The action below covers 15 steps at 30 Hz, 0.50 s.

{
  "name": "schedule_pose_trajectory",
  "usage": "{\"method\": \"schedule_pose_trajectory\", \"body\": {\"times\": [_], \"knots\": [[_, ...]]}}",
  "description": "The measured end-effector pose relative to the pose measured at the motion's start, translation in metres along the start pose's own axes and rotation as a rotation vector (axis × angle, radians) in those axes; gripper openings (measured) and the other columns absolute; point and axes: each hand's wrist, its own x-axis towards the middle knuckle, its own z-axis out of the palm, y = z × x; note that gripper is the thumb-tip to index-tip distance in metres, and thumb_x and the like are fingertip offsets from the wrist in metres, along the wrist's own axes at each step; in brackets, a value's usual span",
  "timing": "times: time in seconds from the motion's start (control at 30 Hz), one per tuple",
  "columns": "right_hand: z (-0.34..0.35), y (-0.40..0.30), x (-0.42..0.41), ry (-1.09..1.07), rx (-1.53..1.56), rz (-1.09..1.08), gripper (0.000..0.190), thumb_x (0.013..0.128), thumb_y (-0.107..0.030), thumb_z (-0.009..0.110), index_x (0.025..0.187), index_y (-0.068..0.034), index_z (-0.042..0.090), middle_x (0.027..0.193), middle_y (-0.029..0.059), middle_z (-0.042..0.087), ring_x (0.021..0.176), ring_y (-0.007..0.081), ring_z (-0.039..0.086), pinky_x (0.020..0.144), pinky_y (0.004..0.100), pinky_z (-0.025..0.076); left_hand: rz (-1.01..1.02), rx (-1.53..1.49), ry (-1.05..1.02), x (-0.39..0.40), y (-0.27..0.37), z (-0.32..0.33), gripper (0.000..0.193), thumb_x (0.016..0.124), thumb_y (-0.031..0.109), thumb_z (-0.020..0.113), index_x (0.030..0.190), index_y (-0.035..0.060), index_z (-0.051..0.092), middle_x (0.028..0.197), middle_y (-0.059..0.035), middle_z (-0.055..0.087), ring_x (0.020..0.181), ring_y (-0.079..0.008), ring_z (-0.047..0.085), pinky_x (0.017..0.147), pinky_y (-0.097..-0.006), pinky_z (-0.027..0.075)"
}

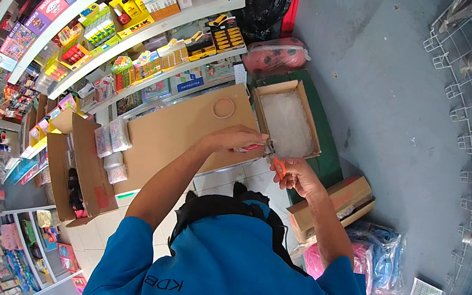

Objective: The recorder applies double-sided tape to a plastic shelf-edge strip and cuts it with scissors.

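My left hand grips a small red item, perhaps a packet; the fingers hide most of it. My right hand holds scissors by their orange handle. Between the hands, the blade end meets something small and shiny at the fingertips of my left hand; whether it is cutting I cannot tell. Both hands are above the right end of a brown board tabletop. Just beyond them is an open cardboard box holding whitish clear plastic.
A ring-shaped roll of tape lies on the tabletop. Filled clear bags sit at its left end, beside an open carton. Stocked shelves curve along the back. A long cardboard box and plastic-wrapped goods stand to my right.
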Motion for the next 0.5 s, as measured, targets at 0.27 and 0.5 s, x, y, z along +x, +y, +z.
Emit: {"method": "schedule_pose_trajectory", "body": {"times": [0.27, 0.5], "knots": [[0.0012, -0.0010, 0.0010, -0.016, -0.021, 0.000, 0.036, 0.083, -0.030, 0.073, 0.102, 0.000, 0.069, 0.072, 0.0089, 0.070, 0.052, 0.0137, 0.065, 0.042, 0.0199, 0.038, 0.008, -0.006, -0.024, 0.0009, -0.0004, -0.0021, 0.069, 0.087, 0.074, 0.052, 0.121, 0.0153, 0.067, 0.098, -0.0014, 0.064, 0.085, -0.0147, 0.059, 0.060, -0.0308, 0.045], [-0.0005, 0.0006, 0.0021, -0.030, -0.007, -0.016, 0.031, 0.085, -0.025, 0.071, 0.103, 0.000, 0.069, 0.074, 0.0092, 0.071, 0.052, 0.0126, 0.066, 0.042, 0.0179, 0.041, 0.009, -0.028, -0.020, 0.0052, -0.0054, -0.0014, 0.068, 0.087, 0.073, 0.052, 0.118, 0.0152, 0.068, 0.096, -0.0014, 0.064, 0.082, -0.0143, 0.056, 0.059, -0.0297, 0.044]]}}
